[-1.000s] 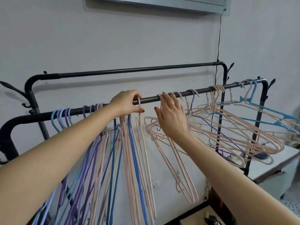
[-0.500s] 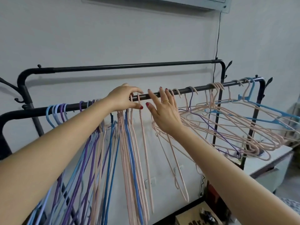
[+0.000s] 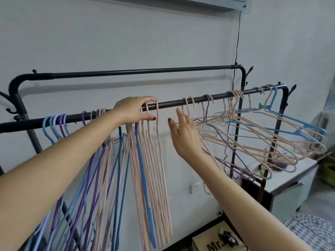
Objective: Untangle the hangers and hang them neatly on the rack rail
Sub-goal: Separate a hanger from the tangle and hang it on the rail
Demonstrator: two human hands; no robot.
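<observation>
A black front rail [image 3: 172, 104] runs across the rack. On its left part, blue, purple and pink hangers [image 3: 145, 169] hang straight down side by side. My left hand [image 3: 135, 110] grips the hooks of the rightmost pink ones at the rail, fingers curled over them and thumb underneath. My right hand [image 3: 183, 136] hovers just below the rail with fingers spread and holds nothing. Close to its fingertips hang two pink hooks [image 3: 187, 104]. Further right a tangle of pink, purple and blue hangers [image 3: 253, 127] splays out sideways from the rail.
A second black rail [image 3: 136, 71] runs higher behind the first. A white cabinet [image 3: 293, 180] stands under the tangle at the right. Near the floor sits a cardboard box [image 3: 215, 245]. A black cord [image 3: 236, 51] hangs down the wall, and patterned fabric [image 3: 317, 230] shows at the bottom right.
My right hand has let go of the pink hangers and dropped below the rail. Those hangers now hang straight beside the left group, under my left hand.
</observation>
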